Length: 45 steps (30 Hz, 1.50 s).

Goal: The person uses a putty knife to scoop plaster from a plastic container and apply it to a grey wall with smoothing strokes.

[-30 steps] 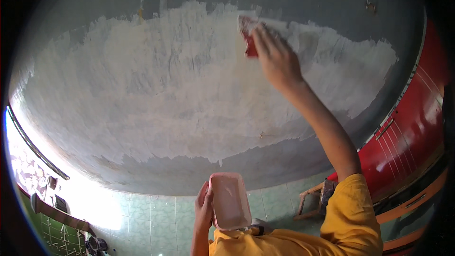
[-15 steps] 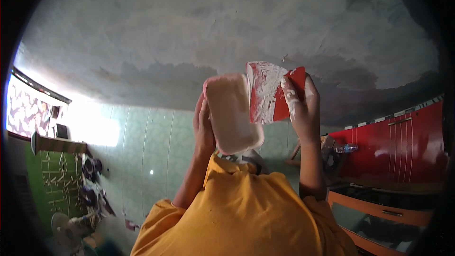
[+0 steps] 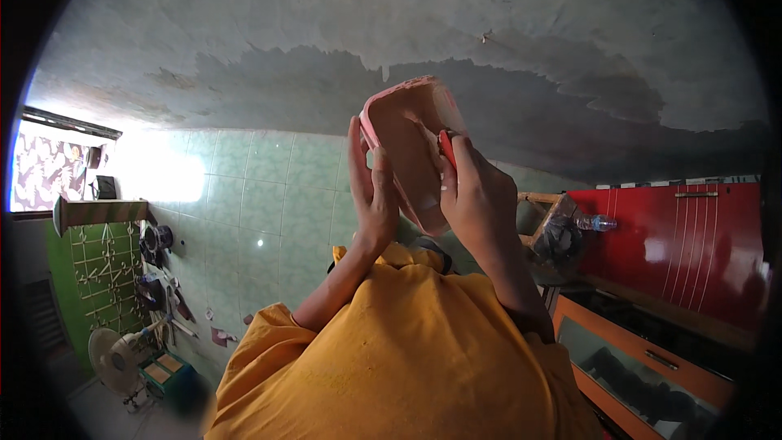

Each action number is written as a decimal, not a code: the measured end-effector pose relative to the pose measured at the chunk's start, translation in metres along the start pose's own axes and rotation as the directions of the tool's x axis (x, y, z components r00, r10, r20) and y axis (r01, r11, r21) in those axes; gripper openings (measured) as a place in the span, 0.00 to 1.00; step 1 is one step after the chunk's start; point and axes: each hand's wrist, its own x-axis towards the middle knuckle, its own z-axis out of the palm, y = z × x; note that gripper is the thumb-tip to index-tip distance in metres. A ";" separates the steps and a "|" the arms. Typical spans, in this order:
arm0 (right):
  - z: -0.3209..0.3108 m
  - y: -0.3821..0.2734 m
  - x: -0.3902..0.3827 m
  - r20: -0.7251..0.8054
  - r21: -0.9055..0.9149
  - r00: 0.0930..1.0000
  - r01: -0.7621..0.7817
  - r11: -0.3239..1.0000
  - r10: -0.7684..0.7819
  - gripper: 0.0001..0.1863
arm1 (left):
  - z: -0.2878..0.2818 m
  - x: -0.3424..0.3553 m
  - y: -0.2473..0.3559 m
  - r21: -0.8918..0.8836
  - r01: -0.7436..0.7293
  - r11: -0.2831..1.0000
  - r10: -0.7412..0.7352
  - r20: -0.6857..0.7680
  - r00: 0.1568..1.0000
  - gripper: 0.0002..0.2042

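A patchy grey wall (image 3: pixel 285 16) spans the top of the frame above a pink tub (image 3: pixel 401 118) at its centre, gripped along the left side by the left hand (image 3: pixel 376 200), while the right hand (image 3: pixel 479 200), right of centre, clasps a mostly hidden red spreader (image 3: pixel 447 148)

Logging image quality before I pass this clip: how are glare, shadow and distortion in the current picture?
Head view: glare whites out part of the green tiled floor at left; head view: the inside of the pink tub lies in shade, its outline still readable; head view: fisheye bows the grey wall's lower edge, and the corners are black.
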 end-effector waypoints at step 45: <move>-0.070 0.142 -0.108 0.203 0.929 0.710 -0.358 0.098 0.675 0.10 | 0.089 -0.086 0.017 -0.092 0.228 0.969 -0.214 0.142 0.966 0.27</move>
